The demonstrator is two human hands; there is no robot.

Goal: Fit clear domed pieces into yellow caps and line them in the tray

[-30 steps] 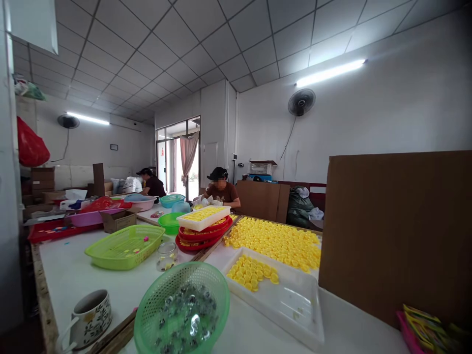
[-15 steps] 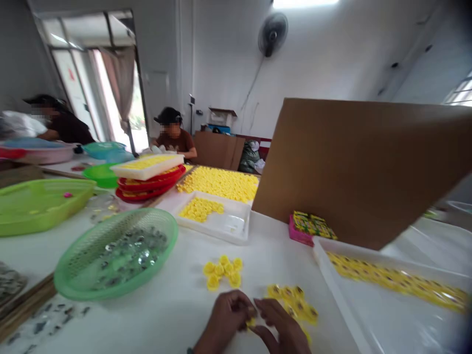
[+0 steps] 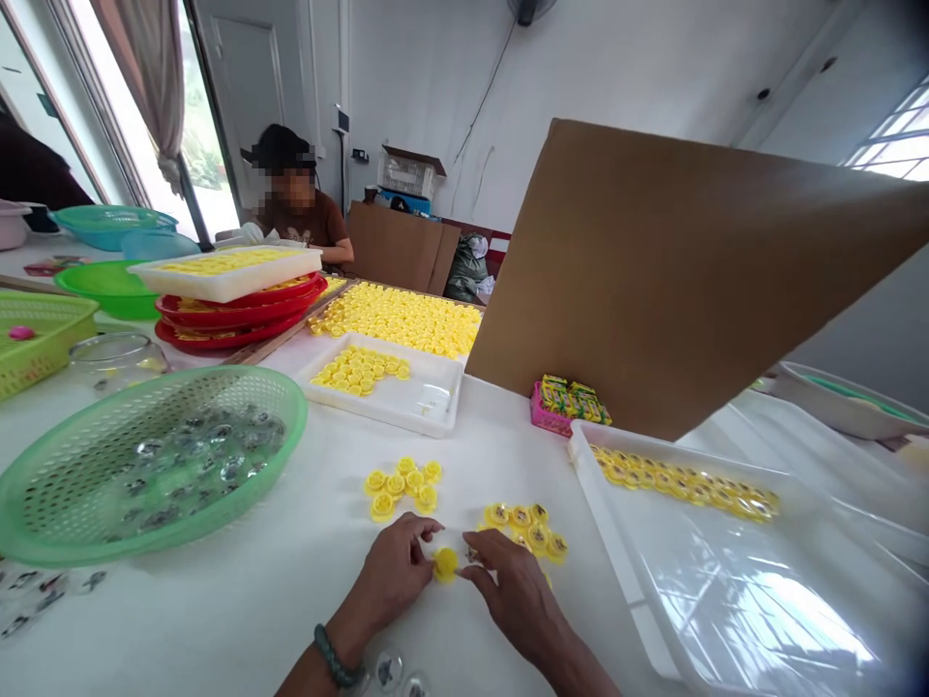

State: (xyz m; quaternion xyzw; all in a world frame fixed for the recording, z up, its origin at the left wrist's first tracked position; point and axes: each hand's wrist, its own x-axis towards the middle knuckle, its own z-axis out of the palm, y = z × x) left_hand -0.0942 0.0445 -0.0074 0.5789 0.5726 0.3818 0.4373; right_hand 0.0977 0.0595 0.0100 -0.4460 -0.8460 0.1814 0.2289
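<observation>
A round yellow plastic piece point(image 3: 445, 564) is between my hands, just above the white table. My left hand point(image 3: 392, 563), with a dark beaded bracelet at the wrist, pinches its left edge. My right hand point(image 3: 514, 587) has thumb and forefinger around a small clear disc with a dark print point(image 3: 472, 555), close to the yellow piece. Beyond my left hand lies a cluster of plain yellow pieces point(image 3: 402, 482). Yellow pieces with printed centres point(image 3: 528, 528) lie beyond my right hand, partly covered by it. Clear domed discs point(image 3: 388, 668) sit by my left wrist.
A green mesh basket point(image 3: 283, 455) of clear discs stands left. A white tray point(image 3: 428, 411) with yellow pieces is ahead; another white tray point(image 3: 653, 590) lies right, below a leaning cardboard sheet point(image 3: 653, 281). A pink basket point(image 3: 548, 418) holds small packets. A co-worker point(image 3: 305, 213) sits across.
The view has tilted down and turned slightly right. My hands have moved a little apart, and the yellow piece between them now shows more fully.
</observation>
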